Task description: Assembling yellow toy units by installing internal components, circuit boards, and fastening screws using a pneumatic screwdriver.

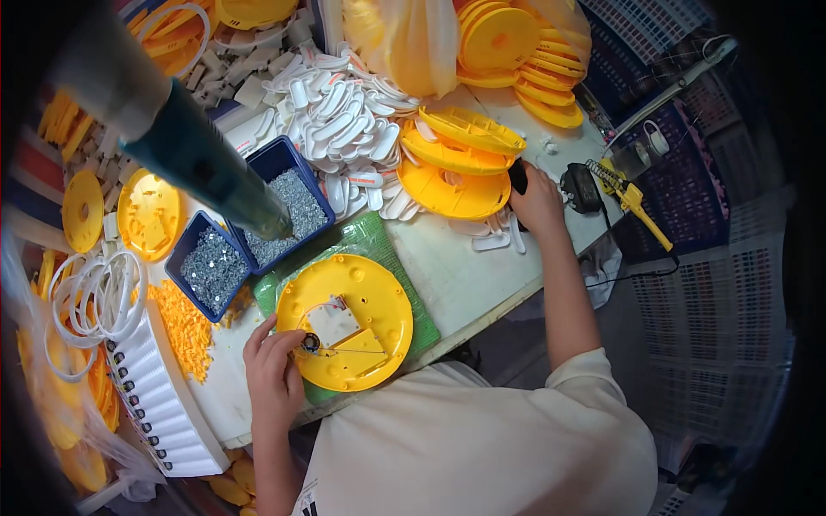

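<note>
A round yellow plastic housing [391,301] lies on a green mat [370,234], its inner side facing up. Inside it sit a white box-like part [332,322] and a small black round part [311,341] with thin wires. My left hand [275,361] curls over the housing's left rim, its fingertips by the black round part. Farther right, my right hand [538,205] is closed around a black object [518,176], mostly hidden by the fingers. It is beside a stack of yellow round covers [456,185].
Two blue bins [323,199] hold small screws; a thick teal cylindrical tool [206,159] hangs over them. White oval pieces [340,116] are heaped behind. Small orange parts [182,322] and a white tray [159,396] lie left. A yellow-handled soldering iron [637,206] rests at the right edge.
</note>
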Available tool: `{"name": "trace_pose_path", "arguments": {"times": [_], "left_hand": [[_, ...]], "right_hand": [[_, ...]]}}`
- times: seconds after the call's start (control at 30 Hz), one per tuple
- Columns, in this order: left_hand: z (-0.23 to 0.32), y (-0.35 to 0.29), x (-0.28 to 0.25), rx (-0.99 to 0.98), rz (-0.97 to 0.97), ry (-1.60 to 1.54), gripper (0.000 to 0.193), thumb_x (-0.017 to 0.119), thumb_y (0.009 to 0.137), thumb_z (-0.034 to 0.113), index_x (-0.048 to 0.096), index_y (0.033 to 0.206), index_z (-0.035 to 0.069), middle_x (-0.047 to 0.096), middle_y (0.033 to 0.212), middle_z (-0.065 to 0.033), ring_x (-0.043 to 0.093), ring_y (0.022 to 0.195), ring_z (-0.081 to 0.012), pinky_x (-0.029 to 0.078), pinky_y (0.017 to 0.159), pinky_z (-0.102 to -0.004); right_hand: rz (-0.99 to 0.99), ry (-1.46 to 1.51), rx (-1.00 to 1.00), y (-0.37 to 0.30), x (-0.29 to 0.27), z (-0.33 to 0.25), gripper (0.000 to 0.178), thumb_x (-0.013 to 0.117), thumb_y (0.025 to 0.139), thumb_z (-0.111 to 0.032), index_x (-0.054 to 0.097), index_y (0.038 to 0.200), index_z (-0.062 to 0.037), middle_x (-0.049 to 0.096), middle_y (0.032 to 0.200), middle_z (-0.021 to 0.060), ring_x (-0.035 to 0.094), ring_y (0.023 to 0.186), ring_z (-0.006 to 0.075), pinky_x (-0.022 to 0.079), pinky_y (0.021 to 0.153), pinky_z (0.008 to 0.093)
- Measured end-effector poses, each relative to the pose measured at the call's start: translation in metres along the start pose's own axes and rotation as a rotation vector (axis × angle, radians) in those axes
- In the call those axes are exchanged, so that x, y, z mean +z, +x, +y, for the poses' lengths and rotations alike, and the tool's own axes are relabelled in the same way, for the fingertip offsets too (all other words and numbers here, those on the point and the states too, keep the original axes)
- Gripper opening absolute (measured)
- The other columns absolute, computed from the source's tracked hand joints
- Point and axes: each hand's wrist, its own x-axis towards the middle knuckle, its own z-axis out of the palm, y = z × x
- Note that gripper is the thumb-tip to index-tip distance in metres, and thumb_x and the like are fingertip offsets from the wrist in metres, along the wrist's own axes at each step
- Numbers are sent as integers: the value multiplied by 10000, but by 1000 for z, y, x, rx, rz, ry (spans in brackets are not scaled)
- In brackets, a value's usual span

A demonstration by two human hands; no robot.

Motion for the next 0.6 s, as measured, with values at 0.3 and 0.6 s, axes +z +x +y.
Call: {"name": "trace_pose_path", "arguments": {"times": [0.3, 0.6], "left_hand": [[2, 3, 0, -3, 9, -41, 448, 510, 729, -125, 709, 1098, 35, 729, 1113, -134, 563, 1319, -421, 407, 1141, -484], [3, 3, -2, -8, -4, -34, 413, 466, 769, -124, 697, 1078, 23, 721, 1130, -126, 544, 1333, -421, 433, 1125, -470]], "right_hand": [[-60, -26, 24, -24, -11, 33, 722, 800, 811, -335, 586, 1438, -49, 625, 1401, 183, 580, 1312, 368, 452, 1125, 470], [54, -19, 32, -31, -1, 35, 635, 724, 848, -295, 606, 1410, -23, 619, 1417, 187, 579, 1321, 372, 457, 1126, 458]]}}
